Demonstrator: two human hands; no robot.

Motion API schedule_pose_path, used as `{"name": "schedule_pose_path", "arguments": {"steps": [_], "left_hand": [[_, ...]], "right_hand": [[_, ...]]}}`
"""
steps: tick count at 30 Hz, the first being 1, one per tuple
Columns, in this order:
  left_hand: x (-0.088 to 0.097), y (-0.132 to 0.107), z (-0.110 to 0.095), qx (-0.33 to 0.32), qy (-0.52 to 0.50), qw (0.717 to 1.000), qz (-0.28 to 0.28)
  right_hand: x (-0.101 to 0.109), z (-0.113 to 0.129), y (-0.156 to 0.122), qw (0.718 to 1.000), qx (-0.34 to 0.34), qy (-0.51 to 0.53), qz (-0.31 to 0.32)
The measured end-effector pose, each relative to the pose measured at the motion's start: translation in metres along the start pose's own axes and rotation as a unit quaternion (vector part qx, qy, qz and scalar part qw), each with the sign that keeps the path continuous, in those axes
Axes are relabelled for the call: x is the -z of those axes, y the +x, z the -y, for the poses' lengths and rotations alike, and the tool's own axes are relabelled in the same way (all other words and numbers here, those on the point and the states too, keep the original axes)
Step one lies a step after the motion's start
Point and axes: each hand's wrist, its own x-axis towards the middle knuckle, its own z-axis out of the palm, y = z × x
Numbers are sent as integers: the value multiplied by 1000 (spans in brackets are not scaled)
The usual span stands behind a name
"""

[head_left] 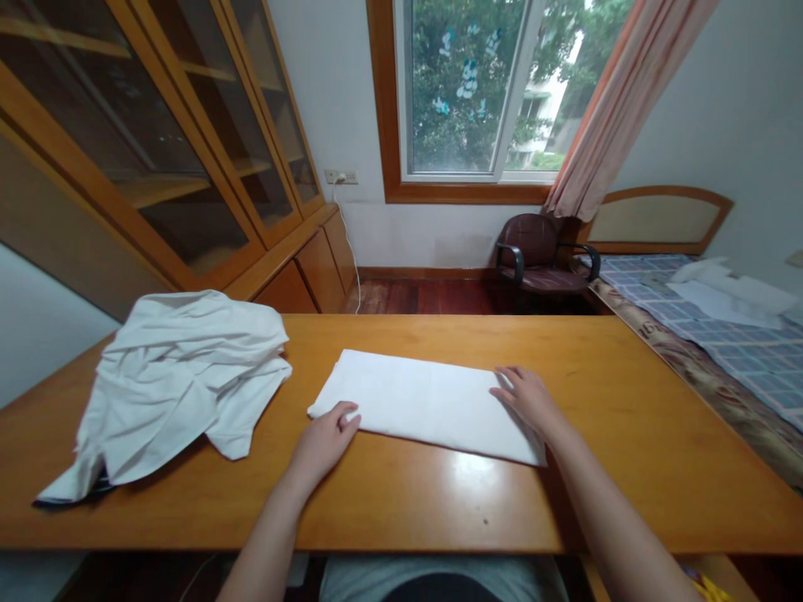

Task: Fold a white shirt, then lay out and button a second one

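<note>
A white cloth (427, 400), folded into a flat, long rectangle, lies on the wooden table in front of me. At its near left edge rests my left hand (326, 443), fingers slightly bent and the thumb a little apart from the index finger. My right hand (527, 397) touches the right end of the cloth, its fingers spread over the top. Neither hand lifts the fabric. To the left sits a loose, crumpled heap of white fabric (188, 376) with a dark striped part at its lower corner.
The wooden table (627, 451) spans the view. A glass-door cabinet (207, 125) stands at the left, and a brown armchair (533, 251) sits below the window. On the right is a bed (708, 326) with white items on it. A white cord (351, 251) hangs from a wall socket.
</note>
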Motion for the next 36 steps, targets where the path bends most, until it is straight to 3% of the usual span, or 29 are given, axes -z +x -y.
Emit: {"name": "schedule_pose_path", "arguments": {"steps": [2,5,9,13,16,19,23,27,31,36], "left_hand": [[-5,-5,-1,-13,-44,998,32],[-11,-1,1,-20,-83,996,23],[-20,25,2,-21,-99,995,-13],[-40,61,-9,-43,-179,983,-4],[-56,83,-23,-56,-254,966,3],[-63,93,-33,-106,-247,963,-2],[-58,84,-30,-175,-148,973,-22],[-48,57,-10,-225,-88,970,8],[-35,28,5,-296,-17,954,43],[-20,4,1,-365,66,925,79]], "right_hand": [[2,9,4,999,-7,-26,19],[7,17,2,998,-30,-52,34],[14,20,-12,997,-43,-23,55],[13,35,-34,990,-73,38,116],[9,58,-48,982,-41,77,165],[8,83,-57,971,13,127,203],[10,97,-60,952,94,197,215],[10,87,-62,959,155,189,141],[10,78,-69,965,200,145,85],[4,77,-75,968,227,90,58]]}}
